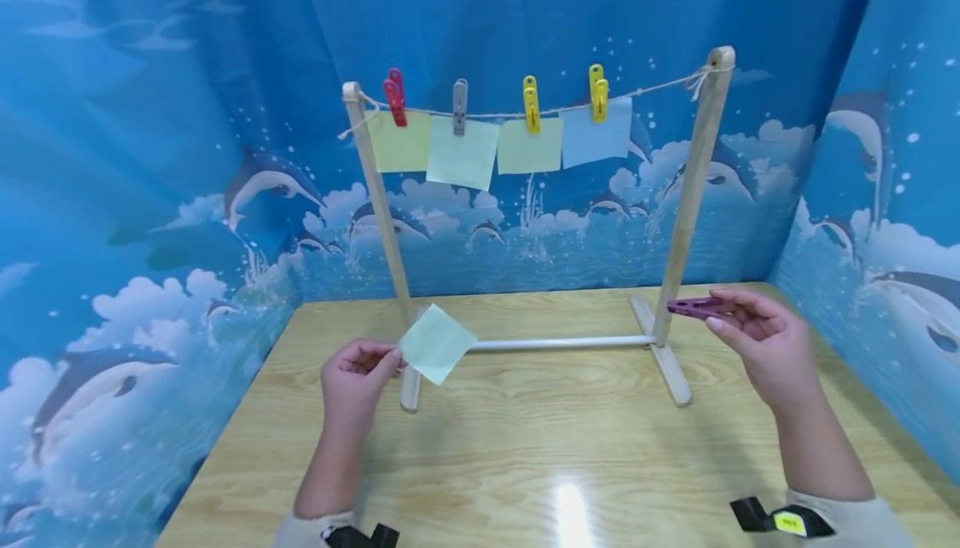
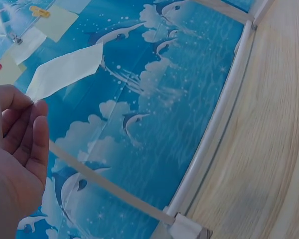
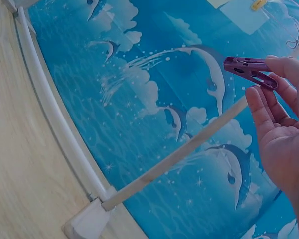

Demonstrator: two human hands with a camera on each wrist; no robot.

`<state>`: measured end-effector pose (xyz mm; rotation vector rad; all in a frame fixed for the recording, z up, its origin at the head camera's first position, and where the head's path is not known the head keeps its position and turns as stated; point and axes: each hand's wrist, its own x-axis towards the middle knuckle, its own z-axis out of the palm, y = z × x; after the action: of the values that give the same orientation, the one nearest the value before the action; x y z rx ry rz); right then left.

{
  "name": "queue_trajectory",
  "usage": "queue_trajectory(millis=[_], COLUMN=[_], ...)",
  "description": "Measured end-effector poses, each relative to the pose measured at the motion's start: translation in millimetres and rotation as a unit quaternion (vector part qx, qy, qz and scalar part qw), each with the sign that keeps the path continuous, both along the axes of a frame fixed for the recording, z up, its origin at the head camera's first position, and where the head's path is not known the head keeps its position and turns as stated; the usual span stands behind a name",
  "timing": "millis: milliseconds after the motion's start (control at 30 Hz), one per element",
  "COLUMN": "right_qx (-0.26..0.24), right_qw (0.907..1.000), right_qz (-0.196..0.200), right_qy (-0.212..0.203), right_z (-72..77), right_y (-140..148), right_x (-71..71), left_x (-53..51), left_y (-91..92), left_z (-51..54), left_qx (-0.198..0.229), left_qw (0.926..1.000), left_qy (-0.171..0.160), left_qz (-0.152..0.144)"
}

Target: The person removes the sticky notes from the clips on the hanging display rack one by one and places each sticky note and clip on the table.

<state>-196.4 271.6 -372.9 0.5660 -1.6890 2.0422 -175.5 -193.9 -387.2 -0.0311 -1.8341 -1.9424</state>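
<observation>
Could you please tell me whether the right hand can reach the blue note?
Probably yes: the blue note looks approachable from the front, though the right hand holds a purple clip and should clear the right post.

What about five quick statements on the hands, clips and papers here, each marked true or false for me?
1. The left grip holds a loose paper. True.
2. The right grip holds a green clip. False: the right grip holds a purple clip.
3. Four papers hang from the line. True.
4. The red clip is at the right end of the row. False: the red clip is at the left end.
5. The grey clip sits between the red clip and a yellow clip. True.
</observation>
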Motion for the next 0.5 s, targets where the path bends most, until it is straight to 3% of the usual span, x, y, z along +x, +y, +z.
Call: queue_trajectory(millis=[233,500], right_qx=[0.004,-0.089], right_qw=[0.9991,0.9947], right_qz=[-0.020,-0.013], right_qy=[-0.038,-0.048], right_z=[-9.6,-22.6], right_y=[10.8,15.9], right_x=[1.1,2.0], left_x=[2.2,3.6], left_y=[-14.3,-28.6], left_z=[-8.4,-20.8], left_qx=[0.013,0.017], left_qw=[0.9996,0.9983], left_qy=[0.001,-0.011], left_qz=[0.024,0.055])
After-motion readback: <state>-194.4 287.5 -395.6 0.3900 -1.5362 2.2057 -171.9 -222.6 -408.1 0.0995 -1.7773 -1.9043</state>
